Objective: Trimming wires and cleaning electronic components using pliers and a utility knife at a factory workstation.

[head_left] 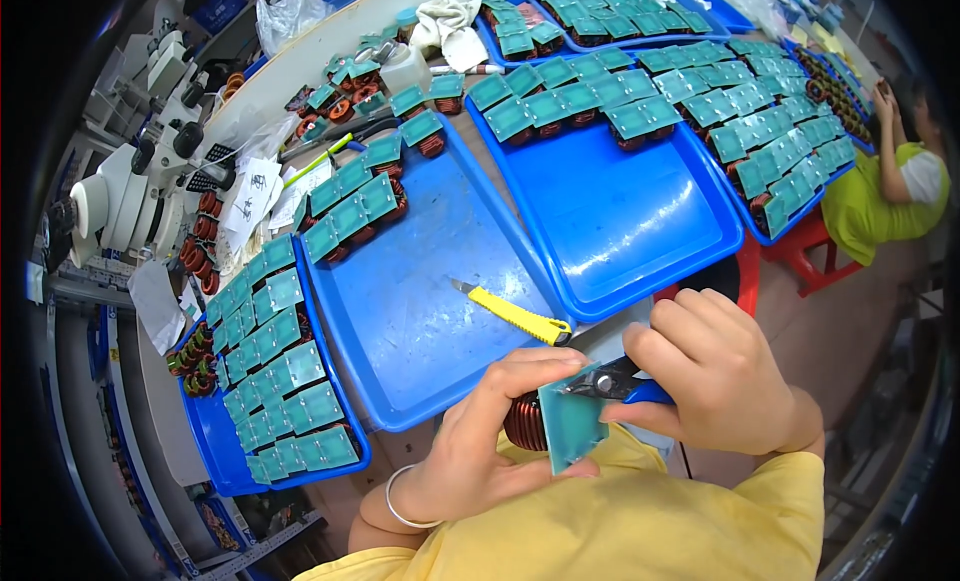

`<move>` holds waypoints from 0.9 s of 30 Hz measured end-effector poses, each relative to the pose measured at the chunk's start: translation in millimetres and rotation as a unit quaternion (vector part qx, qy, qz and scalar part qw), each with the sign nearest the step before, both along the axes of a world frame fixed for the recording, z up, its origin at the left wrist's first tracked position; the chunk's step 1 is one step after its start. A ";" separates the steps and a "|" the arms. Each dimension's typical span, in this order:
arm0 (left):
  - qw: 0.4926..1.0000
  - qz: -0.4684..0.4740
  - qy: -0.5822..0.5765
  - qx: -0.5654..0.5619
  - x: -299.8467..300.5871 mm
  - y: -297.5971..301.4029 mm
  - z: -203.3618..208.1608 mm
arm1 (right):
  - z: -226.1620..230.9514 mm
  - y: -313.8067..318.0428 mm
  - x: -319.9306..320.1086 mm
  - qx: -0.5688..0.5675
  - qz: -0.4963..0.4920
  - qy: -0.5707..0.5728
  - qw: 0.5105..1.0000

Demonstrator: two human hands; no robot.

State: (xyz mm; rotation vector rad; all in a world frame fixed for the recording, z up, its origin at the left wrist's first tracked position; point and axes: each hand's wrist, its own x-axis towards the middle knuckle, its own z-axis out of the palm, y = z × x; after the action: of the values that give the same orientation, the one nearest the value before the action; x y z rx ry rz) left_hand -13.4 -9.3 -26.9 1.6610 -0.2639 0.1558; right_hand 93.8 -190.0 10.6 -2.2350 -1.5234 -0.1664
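Observation:
My left hand (470, 451) is closed around a copper-wound coil (527, 422) with a green square board (572, 427) on its end. The board stands on edge, facing my right side. In my right hand (705, 371) is a pair of cutting pliers (608, 383) with blue handles. Their jaws touch or nearly touch the board's upper edge; whether they grip a wire there I cannot tell. Just beyond my hands a yellow utility knife (515, 316) lies in a blue tray (400, 376), its blade out.
Several board-topped coils stand in that tray's far end, in the left tray (205, 451), the middle tray (640, 251) and the right tray (770, 236). Bare coils (203, 241) and papers (250, 206) lie at left. A co-worker (900, 191) sits far right by a red stool (815, 256).

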 end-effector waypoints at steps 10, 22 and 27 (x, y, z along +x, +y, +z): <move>0.978 0.007 0.120 -0.170 -3.1 -2.0 0.8 | -11.6 -6.4 9.3 0.057 0.018 0.088 0.994; 0.994 -0.015 0.030 -0.106 0.3 3.4 -0.7 | -5.4 -10.5 7.4 0.028 -0.011 0.034 0.999; 0.998 -0.006 0.002 -0.063 0.6 0.6 5.1 | -5.0 -11.6 5.9 0.025 -0.011 0.022 0.999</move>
State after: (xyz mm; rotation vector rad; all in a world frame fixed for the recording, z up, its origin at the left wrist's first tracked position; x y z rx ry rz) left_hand -12.8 -8.6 -21.8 1.5350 -0.2558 0.1562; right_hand 99.7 -201.6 5.5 -2.2030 -1.4554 -0.1585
